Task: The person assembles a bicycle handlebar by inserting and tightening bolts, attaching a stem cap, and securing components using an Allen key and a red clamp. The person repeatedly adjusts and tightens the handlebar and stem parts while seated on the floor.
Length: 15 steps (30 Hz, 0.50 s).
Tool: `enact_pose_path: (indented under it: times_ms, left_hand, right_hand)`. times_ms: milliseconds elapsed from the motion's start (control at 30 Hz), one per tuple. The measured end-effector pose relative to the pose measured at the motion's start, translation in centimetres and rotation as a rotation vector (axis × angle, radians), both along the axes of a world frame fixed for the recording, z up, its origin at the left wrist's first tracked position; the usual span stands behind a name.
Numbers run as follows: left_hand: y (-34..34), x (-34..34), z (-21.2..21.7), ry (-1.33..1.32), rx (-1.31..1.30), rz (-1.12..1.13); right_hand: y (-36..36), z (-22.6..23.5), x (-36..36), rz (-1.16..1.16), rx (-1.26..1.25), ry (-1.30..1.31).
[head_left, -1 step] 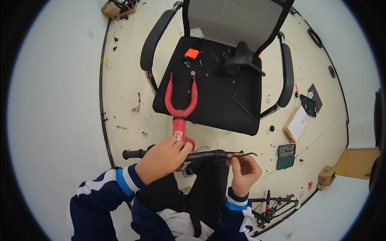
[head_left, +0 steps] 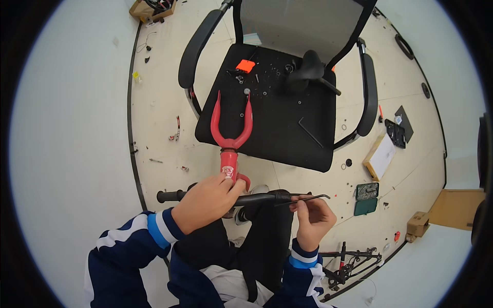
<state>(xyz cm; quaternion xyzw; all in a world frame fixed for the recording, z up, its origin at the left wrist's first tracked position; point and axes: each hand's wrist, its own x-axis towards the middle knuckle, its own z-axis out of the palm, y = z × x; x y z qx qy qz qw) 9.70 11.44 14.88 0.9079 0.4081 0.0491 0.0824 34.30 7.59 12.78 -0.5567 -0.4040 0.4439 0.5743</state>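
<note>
A red bicycle fork (head_left: pixel 248 123) extends away from me, its two prongs over the black chair seat (head_left: pixel 280 136). Its red tube (head_left: pixel 228 161) comes back toward my left hand (head_left: pixel 208 203). That hand is closed over the black handlebar (head_left: pixel 257 198), with its fingertips against the red tube. The handlebar lies crosswise above my legs, a black grip (head_left: pixel 169 196) showing at its left end. At the other end my right hand (head_left: pixel 314 218) pinches a thin black rod with a bent tip (head_left: pixel 319 197); whether it is joined to the bar cannot be made out.
The seat carries a bicycle saddle (head_left: pixel 308 71), an orange piece (head_left: pixel 245 66), a hex key (head_left: pixel 310 132) and several small bolts and nuts. On the floor at right lie a green case (head_left: pixel 365 207), a white-topped board (head_left: pixel 380 156) and a black bicycle frame (head_left: pixel 354 262).
</note>
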Motion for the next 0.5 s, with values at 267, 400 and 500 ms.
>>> enact_pose_path:
  times_ms: [267, 400, 500]
  left_hand:
    - [0.5, 0.5, 1.7, -0.036, -0.295, 0.246]
    - [4.4, 0.1, 2.0, -0.328, -0.345, 0.438]
    - [12.0, -0.8, -3.0, -0.628, -0.346, 0.457]
  right_hand:
    - [1.2, -0.1, 0.5, 0.076, 0.021, 0.032]
    - [0.5, 0.1, 1.0, 0.049, -0.007, 0.040]
    - [-0.2, 0.9, 1.2, 0.054, -0.032, 0.043]
